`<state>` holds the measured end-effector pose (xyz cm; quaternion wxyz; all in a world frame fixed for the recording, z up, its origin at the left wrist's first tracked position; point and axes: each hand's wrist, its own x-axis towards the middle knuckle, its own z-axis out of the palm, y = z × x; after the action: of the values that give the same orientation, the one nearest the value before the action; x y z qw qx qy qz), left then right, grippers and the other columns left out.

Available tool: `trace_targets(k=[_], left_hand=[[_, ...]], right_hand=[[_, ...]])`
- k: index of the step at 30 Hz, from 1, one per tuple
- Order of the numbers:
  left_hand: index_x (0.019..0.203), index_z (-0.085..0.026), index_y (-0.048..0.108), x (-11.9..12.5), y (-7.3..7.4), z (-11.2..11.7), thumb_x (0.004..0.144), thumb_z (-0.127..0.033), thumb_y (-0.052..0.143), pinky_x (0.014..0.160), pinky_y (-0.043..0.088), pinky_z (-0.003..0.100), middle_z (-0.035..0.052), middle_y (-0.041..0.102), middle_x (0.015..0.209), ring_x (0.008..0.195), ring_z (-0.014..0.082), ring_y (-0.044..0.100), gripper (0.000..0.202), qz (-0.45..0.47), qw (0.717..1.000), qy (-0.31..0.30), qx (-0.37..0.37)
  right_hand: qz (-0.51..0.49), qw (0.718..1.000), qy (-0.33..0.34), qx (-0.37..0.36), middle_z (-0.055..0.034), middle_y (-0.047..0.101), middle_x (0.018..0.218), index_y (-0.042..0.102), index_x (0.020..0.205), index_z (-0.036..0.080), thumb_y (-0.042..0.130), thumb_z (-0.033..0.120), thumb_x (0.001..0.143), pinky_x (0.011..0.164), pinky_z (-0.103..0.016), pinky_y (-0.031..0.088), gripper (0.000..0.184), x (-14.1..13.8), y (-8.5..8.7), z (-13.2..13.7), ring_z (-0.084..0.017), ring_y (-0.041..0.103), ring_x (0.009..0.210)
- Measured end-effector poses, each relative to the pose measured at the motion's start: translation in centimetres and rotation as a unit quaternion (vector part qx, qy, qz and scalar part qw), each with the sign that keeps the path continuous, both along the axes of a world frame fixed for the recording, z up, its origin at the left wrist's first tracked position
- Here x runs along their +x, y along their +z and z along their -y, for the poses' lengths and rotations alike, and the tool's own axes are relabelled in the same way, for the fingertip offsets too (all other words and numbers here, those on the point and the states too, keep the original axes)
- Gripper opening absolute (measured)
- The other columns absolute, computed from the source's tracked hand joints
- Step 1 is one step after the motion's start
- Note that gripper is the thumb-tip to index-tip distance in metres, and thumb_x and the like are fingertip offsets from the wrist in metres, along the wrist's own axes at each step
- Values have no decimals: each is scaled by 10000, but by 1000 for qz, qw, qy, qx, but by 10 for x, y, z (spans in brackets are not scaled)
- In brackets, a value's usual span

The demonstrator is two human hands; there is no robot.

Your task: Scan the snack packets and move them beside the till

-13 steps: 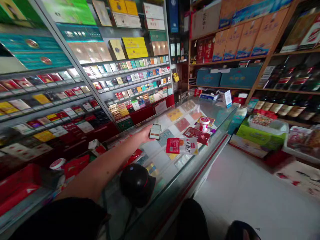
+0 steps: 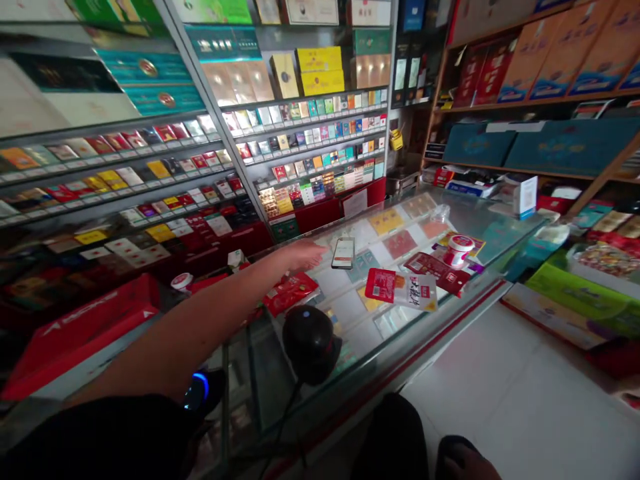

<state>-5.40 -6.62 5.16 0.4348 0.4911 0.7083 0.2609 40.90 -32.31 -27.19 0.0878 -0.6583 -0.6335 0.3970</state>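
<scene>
While the left hand [image 2: 303,257] is stretched out above the glass-topped bench [image 2: 480,208], its fingers [image 2: 316,252] are loosely extended, with nothing visible between them, and the phone [image 2: 343,253] lies just beyond their tips, toward the bench's far right end. A narrow gap seems to part fingertips from phone, though blur keeps the exact clearance from being sure. The phone's long axis runs aslant to the bench's long edges, one short end toward the shelf-side edge and the other toward the near edge with its red stripe, so one long side faces the fingers. The left hand is the nearer one; the right is out of view. As for looks, the phone is a slim, dark-rimmed rectangle, face up, its lit screen pale with a small reddish patch low down; any text is too small to read. It rests closer to the shelf-side edge than to the near one, with a red-and-white packet [image 2: 400,290] beside it toward the near edge and a black domed device [image 2: 309,343] nearer the bench's close left corner.
</scene>
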Motion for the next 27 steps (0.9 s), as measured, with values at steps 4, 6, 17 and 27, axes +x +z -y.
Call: trace_targets(k=[4, 6, 17, 27], left_hand=[[612, -176, 675, -32, 15, 43, 748, -316, 713, 628, 350, 295, 14, 589, 547, 599, 168, 547, 200, -263, 953, -137, 60], [584, -180, 689, -41, 22, 64, 756, -292, 682, 629, 330, 307, 23, 592, 541, 605, 175, 551, 206, -361, 912, -179, 74], [1070, -139, 773, -46, 24, 156, 846, -369, 663, 766, 483, 320, 180, 773, 1084, 941, 289, 718, 339, -517, 850, -99, 19], [1240, -153, 750, -40, -5, 159, 898, -393, 634, 947, 536, 366, 210, 750, 1243, 1167, 345, 706, 434, -457, 889, -6, -37]], right_hand=[[-119, 987, 103, -18, -63, 763, 752, 704, 716, 262, 468, 606, 857, 723, -386, 586, 440, -31, 92, -40, -299, 750, 758], [-148, 980, 123, 52, -47, 761, 799, 715, 806, 243, 482, 588, 922, 735, -341, 552, 432, -51, 144, -61, -254, 726, 777], [-132, 914, 251, 290, -31, 732, 755, 734, 804, 182, 570, 343, 912, 667, -267, 391, 254, -202, 267, -187, -163, 626, 705], [-36, 931, 256, 257, -63, 762, 790, 792, 841, 149, 585, 302, 932, 641, -246, 345, 273, -285, 248, -227, -162, 652, 758]])
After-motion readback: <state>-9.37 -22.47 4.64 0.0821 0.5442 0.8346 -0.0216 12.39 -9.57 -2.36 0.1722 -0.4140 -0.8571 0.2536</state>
